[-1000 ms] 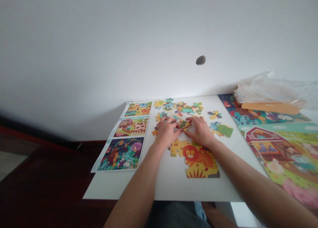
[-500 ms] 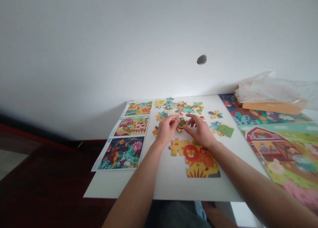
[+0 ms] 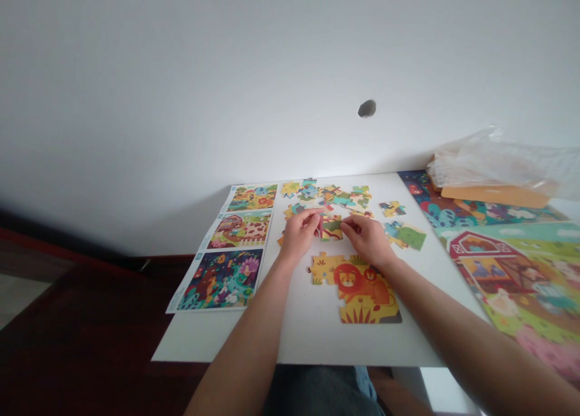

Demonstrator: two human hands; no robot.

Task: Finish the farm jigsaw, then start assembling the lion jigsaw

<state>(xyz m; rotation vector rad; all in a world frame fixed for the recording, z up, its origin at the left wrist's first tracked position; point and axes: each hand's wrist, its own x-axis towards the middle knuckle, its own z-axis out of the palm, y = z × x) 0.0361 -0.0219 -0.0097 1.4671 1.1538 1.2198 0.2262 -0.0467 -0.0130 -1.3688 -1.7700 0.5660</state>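
Between my two hands is a green, yellow and red jigsaw puzzle piece (image 3: 331,228), which may be two pieces joined. My left hand (image 3: 299,233) pinches its left side, where a dark red strip shows by the fingertips. At its right edge the fingers of my right hand (image 3: 366,239) are closed on it. Just below lies a joined section of puzzle with lions (image 3: 367,292), flat on the white table (image 3: 303,337); my right wrist is close over its upper right corner. Several loose puzzle pieces (image 3: 347,199) lie beyond my hands, some partly hidden by them.
A sheet with three reference pictures (image 3: 235,231) lies at the left. To the right are joined pieces (image 3: 410,236), a small pair of pieces (image 3: 393,208) and large farm artwork (image 3: 521,277). Clear plastic (image 3: 498,162) covers an orange box (image 3: 498,195) near the wall (image 3: 290,89).
My right fingers have closed from a spread pose onto the piece's right edge. The piece now lies more level and shows more of its face. The lion section has not moved.
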